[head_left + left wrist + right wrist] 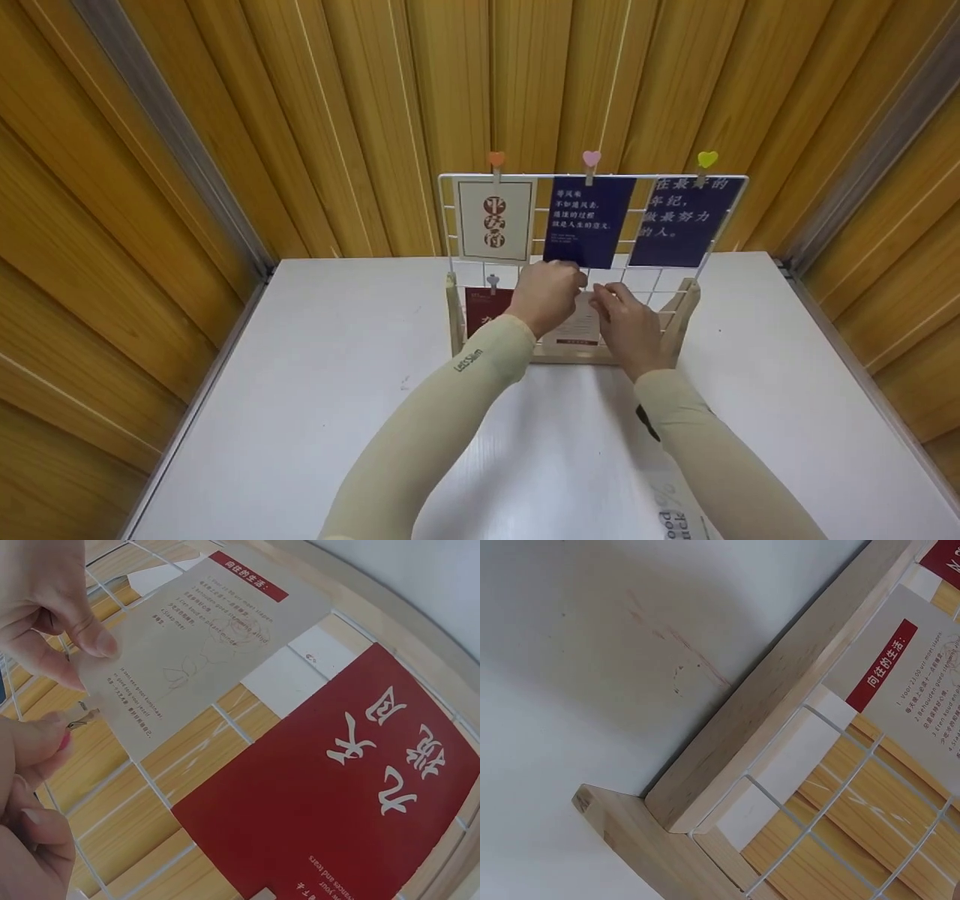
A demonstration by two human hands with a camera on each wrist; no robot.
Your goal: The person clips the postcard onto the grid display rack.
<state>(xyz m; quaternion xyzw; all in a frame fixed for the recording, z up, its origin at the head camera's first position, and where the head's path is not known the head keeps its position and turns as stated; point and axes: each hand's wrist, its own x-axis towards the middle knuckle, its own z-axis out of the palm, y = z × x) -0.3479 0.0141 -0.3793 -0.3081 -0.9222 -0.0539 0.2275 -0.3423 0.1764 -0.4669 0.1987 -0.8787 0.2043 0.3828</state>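
A cream card point(187, 667) with a red title strip and a line-drawn flower lies against the lower part of a white wire grid point(154, 784). My left hand point(547, 296) pinches a small clip point(79, 717) with a pinkish-red bit showing, right at the card's upper edge. Thumb and fingers of my right hand point(630, 328) grip the card near its upper right corner. To the left of it hangs a red card point(307, 780) with white characters, below a pale clip point(493, 280). The right wrist view shows the cream card's title end.
Along the grid's top hang a white card point(472, 225) and two dark blue cards point(592, 244) point(679, 244) under orange, pink and yellow heart clips. A wooden base point(765, 705) holds the grid on a white table point(337, 375). Wood-panelled walls point(360, 112) enclose it.
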